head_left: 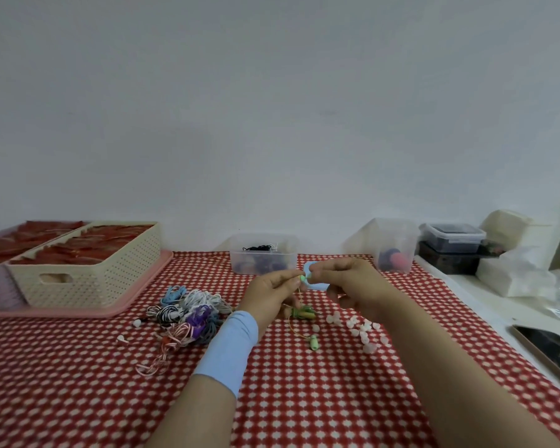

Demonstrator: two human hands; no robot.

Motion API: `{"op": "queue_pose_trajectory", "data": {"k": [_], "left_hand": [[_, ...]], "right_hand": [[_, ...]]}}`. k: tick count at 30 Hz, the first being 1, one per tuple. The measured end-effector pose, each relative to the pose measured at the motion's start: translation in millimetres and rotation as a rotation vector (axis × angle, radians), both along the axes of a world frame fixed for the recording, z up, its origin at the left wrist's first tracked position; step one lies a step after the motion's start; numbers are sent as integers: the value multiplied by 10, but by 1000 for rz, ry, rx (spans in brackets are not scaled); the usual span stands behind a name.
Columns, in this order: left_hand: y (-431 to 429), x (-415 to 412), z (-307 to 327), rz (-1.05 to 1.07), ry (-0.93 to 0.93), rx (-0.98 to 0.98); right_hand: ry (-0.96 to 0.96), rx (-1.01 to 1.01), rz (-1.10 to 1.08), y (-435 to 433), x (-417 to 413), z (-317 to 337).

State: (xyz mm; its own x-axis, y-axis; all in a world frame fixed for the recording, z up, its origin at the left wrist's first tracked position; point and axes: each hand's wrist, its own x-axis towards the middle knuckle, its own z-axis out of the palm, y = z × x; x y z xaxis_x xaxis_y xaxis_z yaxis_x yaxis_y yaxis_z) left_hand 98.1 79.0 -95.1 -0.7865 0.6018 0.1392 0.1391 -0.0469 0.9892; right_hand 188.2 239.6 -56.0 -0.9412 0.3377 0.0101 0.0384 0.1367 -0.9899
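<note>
My left hand, with a light blue band on its wrist, pinches a small green earbud above the red checked tablecloth. The earbud's thin green cable hangs down to a small bundle on the cloth, ending in a green plug. My right hand meets the left at the earbud, its fingertips pinched at the earbud; what they hold is too small to tell. A light blue thing shows behind the right hand's fingers.
A pile of coiled earphone cables in several colours lies left of my hands. Loose white ear tips are scattered to the right. Cream baskets of red packets stand on a pink tray at left. Clear tubs sit behind; a phone lies at right.
</note>
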Motion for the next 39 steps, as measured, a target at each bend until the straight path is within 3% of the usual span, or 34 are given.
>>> {"op": "queue_pose_trajectory", "data": {"k": [6,15,25,39], "left_hand": [[-55,-24,1,23,-6,65],[-72,-32,-17,5,86,-49],[-83,13,26,-18,139,-122],[-93,113,55,-171,-156,121]], "right_hand": [[-14,-148,42,-96,-63,-114],[-41,22,38,-35,-13,-159],[-84,-98,140,14,-10,-171],[-71,-320,323,21,50,-126]]}}
